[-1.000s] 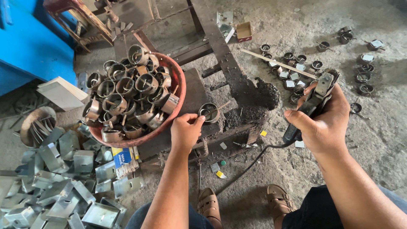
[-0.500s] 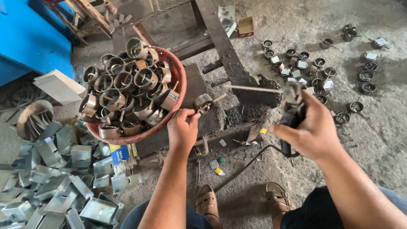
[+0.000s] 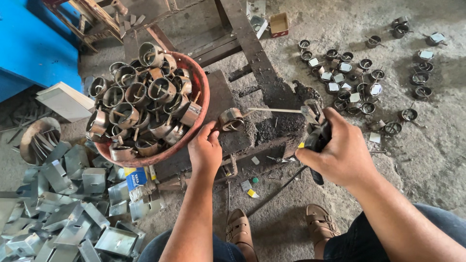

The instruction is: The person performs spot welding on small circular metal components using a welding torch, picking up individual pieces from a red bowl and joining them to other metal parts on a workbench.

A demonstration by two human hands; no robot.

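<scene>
Metal ring (image 3: 231, 119) sits pinched in the fingertips of the left hand (image 3: 205, 150), resting on the dark, scorched work block (image 3: 252, 128) just beside the red bowl (image 3: 201, 97) heaped with similar rings. Closed tight round the black grip of an electrode holder (image 3: 315, 131), the right hand (image 3: 342, 153) points its thin welding rod (image 3: 274, 110) at the ring, tip touching or nearly so. Bent sheet-metal brackets (image 3: 73, 218) lie piled at lower left, and finished rings (image 3: 361, 77) are scattered over the concrete floor (image 3: 427, 145) at upper right.

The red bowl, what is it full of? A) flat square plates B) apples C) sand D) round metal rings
D: the red bowl is heaped with round metal rings, and the left hand holds one more ring beside it.
</scene>
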